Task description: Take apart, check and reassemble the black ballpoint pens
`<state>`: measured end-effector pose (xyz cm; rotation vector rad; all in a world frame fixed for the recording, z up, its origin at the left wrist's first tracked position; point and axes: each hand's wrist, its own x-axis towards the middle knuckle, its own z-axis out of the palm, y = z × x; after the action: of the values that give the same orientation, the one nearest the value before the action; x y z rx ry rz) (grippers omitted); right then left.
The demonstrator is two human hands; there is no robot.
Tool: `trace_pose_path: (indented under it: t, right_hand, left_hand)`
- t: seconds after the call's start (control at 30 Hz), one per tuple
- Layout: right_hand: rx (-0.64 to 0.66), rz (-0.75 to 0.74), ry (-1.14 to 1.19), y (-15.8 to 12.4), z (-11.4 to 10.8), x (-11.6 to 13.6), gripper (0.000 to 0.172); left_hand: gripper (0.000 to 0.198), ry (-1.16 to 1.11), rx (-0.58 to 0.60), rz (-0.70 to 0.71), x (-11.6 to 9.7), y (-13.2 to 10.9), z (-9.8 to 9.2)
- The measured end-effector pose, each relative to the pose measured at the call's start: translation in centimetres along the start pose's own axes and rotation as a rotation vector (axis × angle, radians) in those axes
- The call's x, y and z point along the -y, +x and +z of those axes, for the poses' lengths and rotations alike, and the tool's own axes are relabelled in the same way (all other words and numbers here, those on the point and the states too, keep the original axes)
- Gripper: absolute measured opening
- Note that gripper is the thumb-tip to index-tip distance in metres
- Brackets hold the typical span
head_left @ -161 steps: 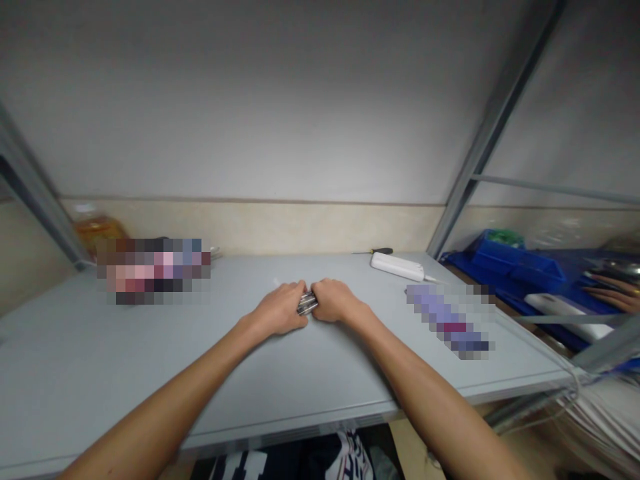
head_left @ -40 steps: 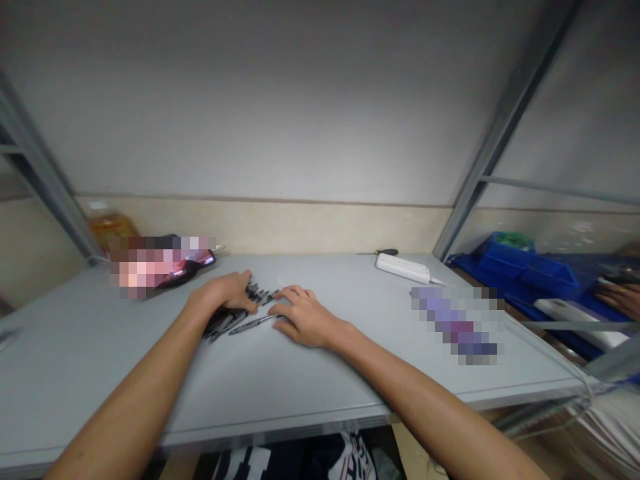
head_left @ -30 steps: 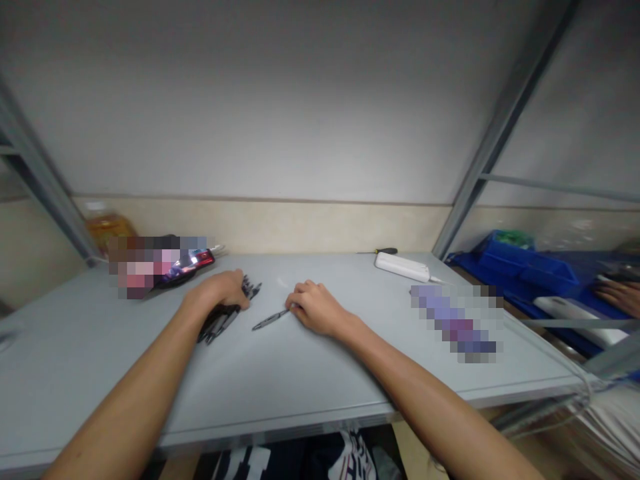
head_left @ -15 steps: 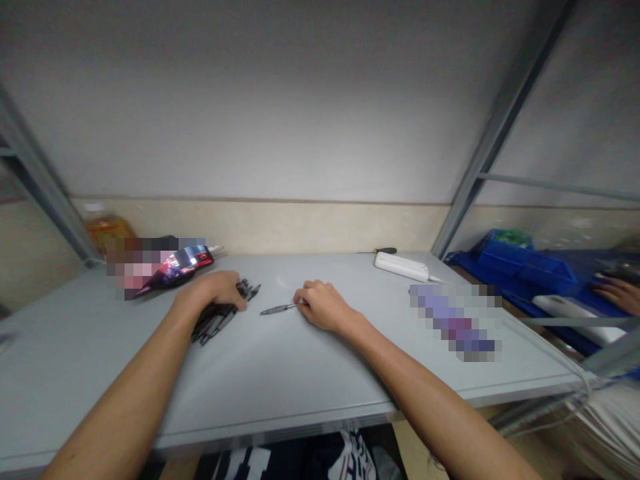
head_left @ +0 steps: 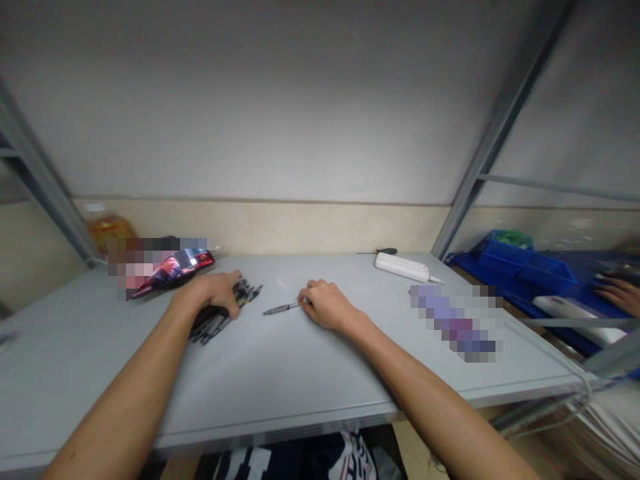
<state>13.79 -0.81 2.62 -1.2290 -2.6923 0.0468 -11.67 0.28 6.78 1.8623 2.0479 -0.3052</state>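
My left hand [head_left: 213,293] is curled over a bunch of several dark pens [head_left: 227,312] lying on the grey table [head_left: 280,373], left of centre. My right hand [head_left: 325,304] rests on the table with its fingers closed on the end of a single dark pen [head_left: 280,309], which lies flat and points left toward the bunch. A small gap of bare table separates the single pen from the bunch.
A shiny red-purple packet [head_left: 173,265] lies at the back left, with an amber bottle [head_left: 103,230] behind it. A white device [head_left: 403,267] and a small screwdriver [head_left: 383,251] sit at the back right. Blue bins [head_left: 520,267] and another person's hand [head_left: 617,293] are far right.
Earlier both hands gripped the bunch together. Since then my left hand has carried the bunch left, while my right hand drew one pen out and slid it rightward and farther back.
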Motion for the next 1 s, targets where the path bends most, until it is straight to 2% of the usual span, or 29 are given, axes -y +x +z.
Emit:
trace_pose_path:
  t: [0.37,0.57,0.83,1.0]
  right_hand:
    - [0.005,0.017,0.000,-0.09,-0.16,-0.26,0.025]
    - [0.014,0.023,0.017,-0.11,-0.11,-0.33,0.026]
    - [0.003,0.014,0.008,-0.13,-0.25,-0.31,0.026]
    - [0.002,0.018,0.011,-0.19,-0.37,-0.29,0.026]
  left_hand:
    - [0.094,-0.108,0.094,0.021,0.31,-0.20,-0.34]
    - [0.096,-0.153,0.103,0.015,0.20,-0.42,-0.43]
    - [0.089,-0.099,0.012,0.035,0.12,-0.34,-0.15]
    - [0.095,-0.039,-0.038,0.067,0.13,-0.45,-0.34]
